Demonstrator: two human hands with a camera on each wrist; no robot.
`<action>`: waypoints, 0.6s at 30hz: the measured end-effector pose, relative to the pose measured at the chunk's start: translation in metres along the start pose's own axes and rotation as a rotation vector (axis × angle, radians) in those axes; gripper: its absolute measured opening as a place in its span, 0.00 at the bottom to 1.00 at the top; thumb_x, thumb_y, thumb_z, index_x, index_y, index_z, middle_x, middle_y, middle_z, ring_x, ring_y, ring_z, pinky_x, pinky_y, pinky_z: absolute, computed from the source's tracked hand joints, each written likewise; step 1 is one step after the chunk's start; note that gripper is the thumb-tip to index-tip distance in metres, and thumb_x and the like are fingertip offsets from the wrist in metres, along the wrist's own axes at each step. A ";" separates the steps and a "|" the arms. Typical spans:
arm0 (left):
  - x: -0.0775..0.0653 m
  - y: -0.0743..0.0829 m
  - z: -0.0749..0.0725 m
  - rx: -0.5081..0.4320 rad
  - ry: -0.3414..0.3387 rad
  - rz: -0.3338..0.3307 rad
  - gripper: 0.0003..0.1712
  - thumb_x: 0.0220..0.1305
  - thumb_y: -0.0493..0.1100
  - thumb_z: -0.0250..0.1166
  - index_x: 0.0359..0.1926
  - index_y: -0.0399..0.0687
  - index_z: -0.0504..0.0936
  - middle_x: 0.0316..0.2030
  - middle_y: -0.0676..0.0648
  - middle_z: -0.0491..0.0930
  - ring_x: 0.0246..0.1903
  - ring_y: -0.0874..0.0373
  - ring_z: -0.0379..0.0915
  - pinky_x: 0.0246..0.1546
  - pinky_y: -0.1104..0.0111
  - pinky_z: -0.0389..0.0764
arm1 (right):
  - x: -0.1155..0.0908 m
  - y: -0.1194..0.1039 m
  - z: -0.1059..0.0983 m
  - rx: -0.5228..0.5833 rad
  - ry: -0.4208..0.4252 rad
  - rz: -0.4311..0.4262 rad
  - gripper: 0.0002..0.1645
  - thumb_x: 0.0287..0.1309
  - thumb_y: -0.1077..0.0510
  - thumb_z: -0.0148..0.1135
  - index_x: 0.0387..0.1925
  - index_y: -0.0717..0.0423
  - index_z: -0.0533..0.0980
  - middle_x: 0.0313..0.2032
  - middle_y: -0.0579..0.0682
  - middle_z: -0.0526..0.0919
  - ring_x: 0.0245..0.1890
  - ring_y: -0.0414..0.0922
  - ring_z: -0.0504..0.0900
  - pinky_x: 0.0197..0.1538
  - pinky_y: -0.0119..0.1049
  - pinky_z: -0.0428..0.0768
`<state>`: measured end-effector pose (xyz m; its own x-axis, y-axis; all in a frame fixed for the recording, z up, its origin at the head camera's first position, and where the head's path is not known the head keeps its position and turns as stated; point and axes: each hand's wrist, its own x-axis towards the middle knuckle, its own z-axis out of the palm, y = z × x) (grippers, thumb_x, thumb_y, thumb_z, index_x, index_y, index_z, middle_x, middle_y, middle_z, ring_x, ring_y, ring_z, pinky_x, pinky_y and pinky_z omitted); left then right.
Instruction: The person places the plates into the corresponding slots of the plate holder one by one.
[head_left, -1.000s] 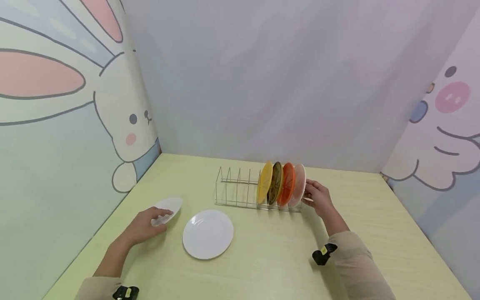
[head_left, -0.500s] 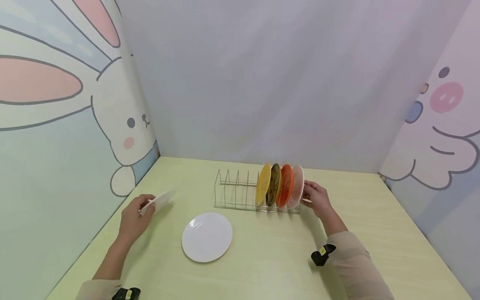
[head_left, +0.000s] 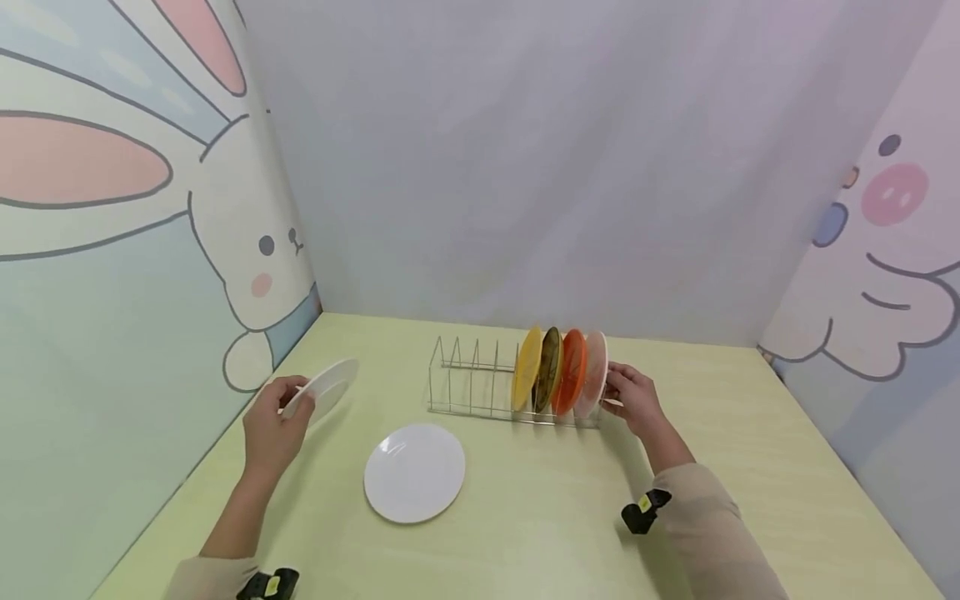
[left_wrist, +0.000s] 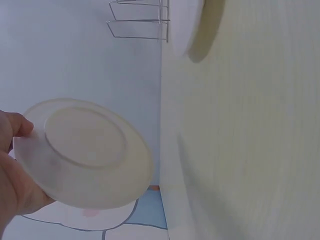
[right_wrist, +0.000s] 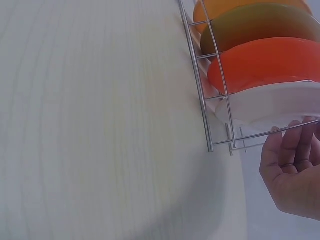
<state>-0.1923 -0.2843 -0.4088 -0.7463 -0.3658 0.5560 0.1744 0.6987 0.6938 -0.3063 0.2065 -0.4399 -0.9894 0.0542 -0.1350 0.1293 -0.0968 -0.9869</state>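
Observation:
My left hand point(head_left: 276, 421) pinches a white plate point(head_left: 327, 388) by its rim, thumb on one side and fingers on the other. The plate is tilted above the table, and its underside with a foot ring faces the left wrist view. A second white plate point(head_left: 415, 473) lies flat on the table, right of that hand. My right hand point(head_left: 632, 396) holds the right end of a wire dish rack point(head_left: 472, 410), with curled fingertips point(right_wrist: 272, 132) at the end wire, close to the pale pink plate point(head_left: 595, 372). Its thumb is mostly hidden in the right wrist view.
Upright in the rack's right half stand a yellow plate point(head_left: 527, 368), an olive-brown plate point(head_left: 548, 369), an orange-red plate point(head_left: 570, 372) and the pale pink one. The rack's left slots hold nothing. Fabric walls point(head_left: 525, 167) surround the pale table point(head_left: 540, 525) at the back and sides.
My left hand has lifted the white plate off the table and turned it more upright, changing its grip to the near rim. The right hand stays at the rack.

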 end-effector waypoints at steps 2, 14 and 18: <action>-0.002 0.007 0.001 -0.012 0.019 0.004 0.09 0.57 0.35 0.60 0.40 0.40 0.79 0.29 0.46 0.76 0.27 0.65 0.66 0.25 0.75 0.68 | -0.001 0.001 0.001 -0.016 -0.003 0.000 0.11 0.66 0.58 0.52 0.47 0.56 0.71 0.23 0.45 0.77 0.24 0.39 0.77 0.34 0.36 0.79; -0.003 0.045 0.041 -0.175 0.158 0.109 0.08 0.52 0.31 0.62 0.35 0.37 0.79 0.25 0.44 0.78 0.23 0.65 0.70 0.22 0.84 0.68 | -0.003 -0.001 0.001 -0.003 -0.007 -0.001 0.06 0.66 0.58 0.52 0.43 0.52 0.73 0.23 0.45 0.78 0.24 0.39 0.77 0.35 0.36 0.79; -0.003 0.058 0.050 -0.239 0.171 0.102 0.07 0.53 0.31 0.62 0.35 0.36 0.79 0.25 0.44 0.77 0.23 0.63 0.70 0.21 0.83 0.69 | -0.002 -0.001 0.001 -0.006 -0.011 -0.006 0.08 0.67 0.58 0.52 0.45 0.54 0.72 0.23 0.45 0.78 0.25 0.39 0.77 0.34 0.35 0.79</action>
<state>-0.2122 -0.2124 -0.3929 -0.6021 -0.4129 0.6834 0.4042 0.5805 0.7069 -0.3042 0.2059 -0.4391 -0.9907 0.0442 -0.1284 0.1240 -0.0903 -0.9882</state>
